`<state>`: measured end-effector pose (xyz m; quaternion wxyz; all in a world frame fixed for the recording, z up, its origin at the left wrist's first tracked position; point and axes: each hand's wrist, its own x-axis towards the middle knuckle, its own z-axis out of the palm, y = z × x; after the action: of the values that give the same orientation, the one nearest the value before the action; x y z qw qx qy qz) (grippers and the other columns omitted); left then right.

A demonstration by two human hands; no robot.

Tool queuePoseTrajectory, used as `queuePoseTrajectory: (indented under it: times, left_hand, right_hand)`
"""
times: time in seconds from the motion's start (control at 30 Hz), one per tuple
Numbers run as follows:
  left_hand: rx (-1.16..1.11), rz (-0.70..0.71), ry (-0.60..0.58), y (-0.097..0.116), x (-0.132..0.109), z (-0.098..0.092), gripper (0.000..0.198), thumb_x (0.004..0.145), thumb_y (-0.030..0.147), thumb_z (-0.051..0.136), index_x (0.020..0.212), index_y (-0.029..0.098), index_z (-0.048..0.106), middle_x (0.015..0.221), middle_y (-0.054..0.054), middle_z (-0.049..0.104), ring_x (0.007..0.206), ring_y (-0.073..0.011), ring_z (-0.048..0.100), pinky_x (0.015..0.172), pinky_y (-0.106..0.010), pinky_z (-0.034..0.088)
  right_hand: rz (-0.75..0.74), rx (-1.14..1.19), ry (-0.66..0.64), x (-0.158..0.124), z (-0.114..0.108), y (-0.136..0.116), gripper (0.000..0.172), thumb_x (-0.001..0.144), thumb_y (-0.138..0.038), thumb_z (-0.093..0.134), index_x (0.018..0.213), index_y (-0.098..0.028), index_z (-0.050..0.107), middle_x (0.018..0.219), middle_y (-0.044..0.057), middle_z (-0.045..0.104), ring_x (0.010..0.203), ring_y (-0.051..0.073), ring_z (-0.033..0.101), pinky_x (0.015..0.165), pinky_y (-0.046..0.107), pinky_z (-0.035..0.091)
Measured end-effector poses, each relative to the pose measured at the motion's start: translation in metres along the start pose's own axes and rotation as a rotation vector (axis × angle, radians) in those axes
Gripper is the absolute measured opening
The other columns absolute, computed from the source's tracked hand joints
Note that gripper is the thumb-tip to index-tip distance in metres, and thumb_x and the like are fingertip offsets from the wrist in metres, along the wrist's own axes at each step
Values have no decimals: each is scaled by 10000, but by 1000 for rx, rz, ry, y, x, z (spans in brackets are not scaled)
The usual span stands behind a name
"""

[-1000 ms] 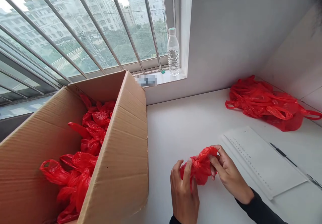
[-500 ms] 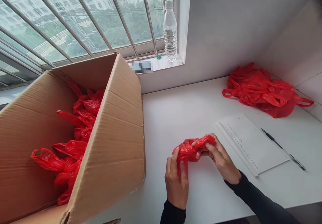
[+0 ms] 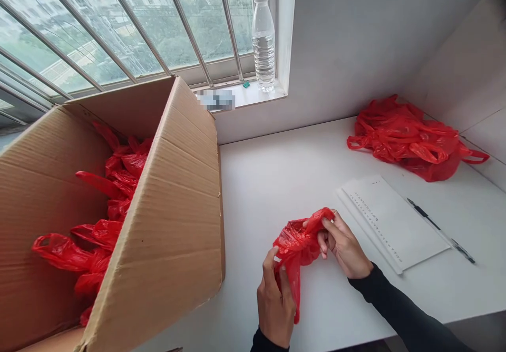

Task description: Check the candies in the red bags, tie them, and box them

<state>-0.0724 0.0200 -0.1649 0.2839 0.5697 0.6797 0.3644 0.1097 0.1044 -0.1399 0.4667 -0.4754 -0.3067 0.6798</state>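
Note:
Both hands are on one crumpled red plastic bag above the white table. My right hand pinches its upper right end between thumb and fingers. At the lower left, my left hand has its fingers curled against the bag's side, gripping it. A loose strip of the bag hangs down beside the left fingers. The middle looks bunched, perhaps knotted. Whether anything is inside the bag cannot be seen.
An open cardboard box at left holds several red bundles. A pile of red bags lies at the back right. A notepad and pen rest on the table. A water bottle stands on the sill.
The bag has opened out somewhat, and its loose strip hangs lower than before. The right hand's fingers have shifted at its end. The whole view has moved slightly.

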Motion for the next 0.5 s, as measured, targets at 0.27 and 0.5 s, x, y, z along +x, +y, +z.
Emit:
queuePoseTrajectory:
  times: [0.27,0.5]
  left_hand:
    - [137,86,143,24,12,-15,411,1001,253,482,1412,259,466,1278,-138,598,1113,-280,613,925,-464,514]
    - [394,236,-136,60,30,-5,411,719,33,563,1075,226,630,1003,-86,678,915,-291,599,838,-465,471]
  right_hand:
    - [46,-162,-66,4,4,-13,294,976,-546,530,1024,-268,450,543,-80,514,474,140,468,492,289,457]
    - [-56,-283,-80,-20,0,-4,358,949,-587,544,1144,-296,469,620,-30,573,545,189,552,544,340,524]
